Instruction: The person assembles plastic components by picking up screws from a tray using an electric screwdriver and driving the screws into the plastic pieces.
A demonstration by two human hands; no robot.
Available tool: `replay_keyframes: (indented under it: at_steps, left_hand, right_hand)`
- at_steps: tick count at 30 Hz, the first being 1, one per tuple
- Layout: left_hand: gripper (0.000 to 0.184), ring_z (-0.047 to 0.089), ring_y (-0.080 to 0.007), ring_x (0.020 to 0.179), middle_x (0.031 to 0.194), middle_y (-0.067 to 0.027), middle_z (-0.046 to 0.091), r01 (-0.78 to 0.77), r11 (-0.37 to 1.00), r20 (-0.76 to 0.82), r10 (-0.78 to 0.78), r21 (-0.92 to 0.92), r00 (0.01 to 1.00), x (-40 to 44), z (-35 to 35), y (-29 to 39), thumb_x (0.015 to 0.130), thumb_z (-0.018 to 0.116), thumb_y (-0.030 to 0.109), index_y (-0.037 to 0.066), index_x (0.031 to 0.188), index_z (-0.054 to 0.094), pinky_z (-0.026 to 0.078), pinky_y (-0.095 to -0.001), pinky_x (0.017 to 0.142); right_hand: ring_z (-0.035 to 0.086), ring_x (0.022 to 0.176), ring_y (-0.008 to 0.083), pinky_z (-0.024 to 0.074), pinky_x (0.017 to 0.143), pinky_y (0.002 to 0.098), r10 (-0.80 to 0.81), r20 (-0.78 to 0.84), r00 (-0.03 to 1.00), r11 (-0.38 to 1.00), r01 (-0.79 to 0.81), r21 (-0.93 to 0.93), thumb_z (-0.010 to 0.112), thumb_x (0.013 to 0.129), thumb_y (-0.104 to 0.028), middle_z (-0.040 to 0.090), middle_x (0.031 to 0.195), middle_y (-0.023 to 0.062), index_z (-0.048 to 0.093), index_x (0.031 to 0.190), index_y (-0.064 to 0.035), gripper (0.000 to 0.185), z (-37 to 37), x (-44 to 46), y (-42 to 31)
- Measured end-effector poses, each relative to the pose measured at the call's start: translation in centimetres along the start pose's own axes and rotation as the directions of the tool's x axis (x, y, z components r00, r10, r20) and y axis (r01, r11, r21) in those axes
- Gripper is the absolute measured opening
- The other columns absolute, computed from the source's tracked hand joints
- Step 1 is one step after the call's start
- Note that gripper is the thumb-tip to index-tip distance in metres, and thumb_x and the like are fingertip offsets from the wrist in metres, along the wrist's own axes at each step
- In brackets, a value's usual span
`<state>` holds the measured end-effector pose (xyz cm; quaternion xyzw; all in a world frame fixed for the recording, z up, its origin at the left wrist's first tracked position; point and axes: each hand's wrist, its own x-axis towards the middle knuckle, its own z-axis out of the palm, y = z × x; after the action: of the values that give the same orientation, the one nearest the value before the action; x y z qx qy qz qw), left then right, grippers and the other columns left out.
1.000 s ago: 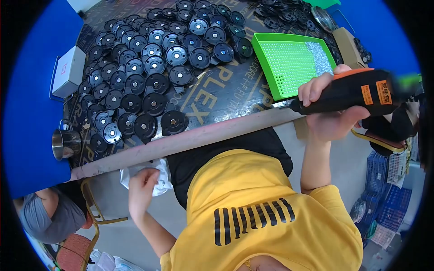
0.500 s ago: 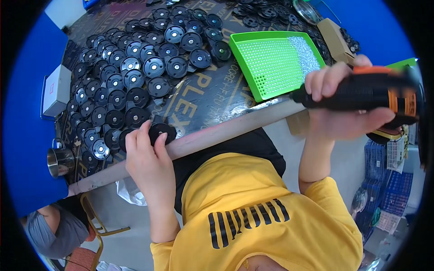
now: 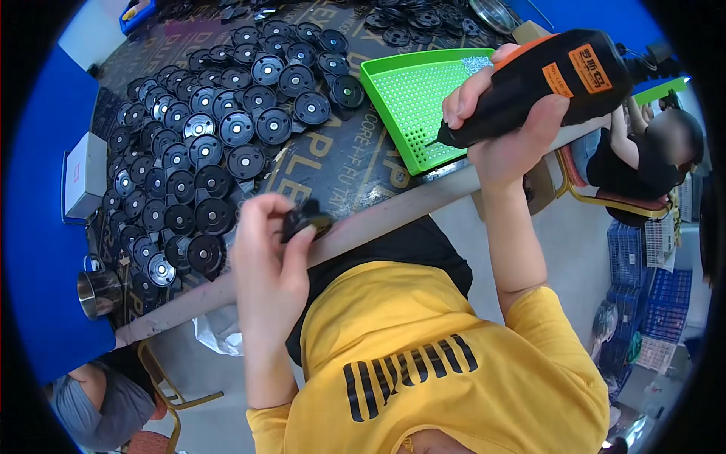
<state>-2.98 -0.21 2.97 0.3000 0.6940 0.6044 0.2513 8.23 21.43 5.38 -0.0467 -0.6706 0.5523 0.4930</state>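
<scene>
My left hand [image 3: 271,265] pinches a small black plastic part [image 3: 304,219] between thumb and fingers, tilted and slightly blurred, above the table's front edge. My right hand [image 3: 508,151] is wrapped round a black and orange electric screwdriver [image 3: 529,87]. Its thin bit points left, over the near left corner of a green perforated tray [image 3: 387,121]. Small silvery screws [image 3: 476,63] lie in the tray's far right part, partly hidden by my right fingers. Many round black discs with metal centres [image 3: 236,129] cover the table left of the tray.
A pale rounded rail [image 3: 393,204] runs along the table's front edge. More black parts [image 3: 408,19] and a metal bowl [image 3: 495,13] are at the back. A metal cup [image 3: 98,293] and white box [image 3: 85,175] stand left. Other people [image 3: 643,163] sit at both sides.
My left hand has lifted the black part off the table and tilted it. My right hand has swung the screwdriver leftward and up, its bit now showing over the tray.
</scene>
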Motion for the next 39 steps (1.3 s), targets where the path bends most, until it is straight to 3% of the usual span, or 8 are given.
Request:
replay_keyframes:
  at_steps: [3,11,15,17,18,29,32,39]
  left_hand:
    - [0.028,0.057,-0.0152,0.088,0.098,-0.0093,0.048,-0.114,0.980,0.094,0.130,-0.166,0.987,1.9,1.4,-1.2,0.079,0.053,-0.008,-0.006,0.106,0.045,0.049,-0.0226,0.070]
    - [0.018,0.059,-0.0149,0.079,0.091,-0.0088,0.057,0.414,0.646,0.393,-0.187,-0.641,0.900,4.8,4.1,-1.9,0.081,0.051,0.001,-0.002,0.099,0.048,0.054,-0.0297,0.070]
    - [0.019,0.060,-0.0155,0.075,0.089,-0.0095,0.058,0.419,0.674,0.390,-0.205,-0.609,0.898,4.8,3.9,-2.1,0.082,0.051,0.001,-0.002,0.100,0.049,0.054,-0.0286,0.068]
    - [0.027,0.060,-0.0166,0.075,0.092,-0.0100,0.058,0.435,0.714,0.413,-0.221,-0.549,0.884,4.8,3.9,-2.1,0.081,0.051,0.002,-0.004,0.108,0.049,0.054,-0.0286,0.067]
    - [0.027,0.060,-0.0166,0.075,0.092,-0.0100,0.058,0.435,0.713,0.410,-0.223,-0.550,0.884,4.8,3.9,-2.1,0.081,0.051,0.002,-0.004,0.108,0.049,0.054,-0.0286,0.067]
    - [0.022,0.060,-0.0138,0.073,0.087,-0.0086,0.058,0.438,0.724,0.416,-0.227,-0.533,0.881,4.7,4.1,-2.2,0.082,0.051,-0.001,-0.004,0.104,0.050,0.054,-0.0238,0.066]
    - [0.021,0.060,-0.0125,0.072,0.087,-0.0080,0.058,0.436,0.721,0.420,-0.218,-0.539,0.881,4.6,4.1,-2.1,0.082,0.051,-0.001,-0.005,0.103,0.051,0.054,-0.0229,0.065]
    - [0.019,0.059,-0.0104,0.071,0.085,-0.0061,0.057,0.441,0.731,0.414,-0.236,-0.521,0.879,4.6,4.1,-1.7,0.082,0.051,-0.001,-0.005,0.101,0.051,0.053,-0.0214,0.064]
  right_hand:
    - [0.049,0.047,0.0134,0.0428,0.048,0.0245,-0.002,-0.010,1.000,1.000,0.002,-0.016,0.035,0.080,-0.065,0.051,0.058,0.0070,0.042,0.102,-0.0040,0.065,0.0,0.0,0.2]
    - [0.049,0.047,0.0135,0.0423,0.048,0.0248,0.007,-0.003,1.000,0.999,-0.007,-0.049,0.036,0.079,-0.066,0.051,0.058,0.0070,0.042,0.102,-0.0038,0.066,0.0,-0.1,0.4]
    - [0.048,0.049,0.0151,0.0405,0.051,0.0270,0.054,-0.035,0.998,0.998,-0.054,-0.017,0.035,0.078,-0.069,0.050,0.060,0.0077,0.039,0.108,-0.0040,0.071,0.4,0.1,-0.7]
    - [0.050,0.049,0.0132,0.0422,0.046,0.0239,-0.071,0.043,0.997,0.976,0.060,0.209,0.038,0.084,-0.057,0.050,0.058,0.0073,0.038,0.108,-0.0032,0.060,0.5,0.9,-1.2]
    - [0.048,0.054,0.0150,0.0388,0.055,0.0277,0.016,0.069,0.997,0.984,-0.028,0.174,0.033,0.075,-0.072,0.050,0.064,0.0073,0.038,0.112,-0.0055,0.077,0.1,0.8,-1.8]
    - [0.047,0.052,0.0174,0.0403,0.055,0.0296,-0.145,0.310,0.940,0.916,0.008,0.402,0.028,0.064,-0.083,0.052,0.068,0.0082,0.037,0.115,-0.0089,0.091,6.0,1.1,-3.0]
    - [0.050,0.061,0.0116,0.0421,0.056,0.0213,-0.110,0.290,0.951,0.992,0.122,-0.025,0.036,0.086,-0.045,0.051,0.071,0.0059,0.037,0.107,-0.0053,0.045,6.3,0.0,-1.5]
    - [0.049,0.066,0.0107,0.0406,0.061,0.0194,0.044,0.429,0.902,0.999,-0.046,-0.005,0.034,0.083,-0.039,0.051,0.077,0.0050,0.036,0.109,-0.0043,0.044,5.9,0.1,-1.1]
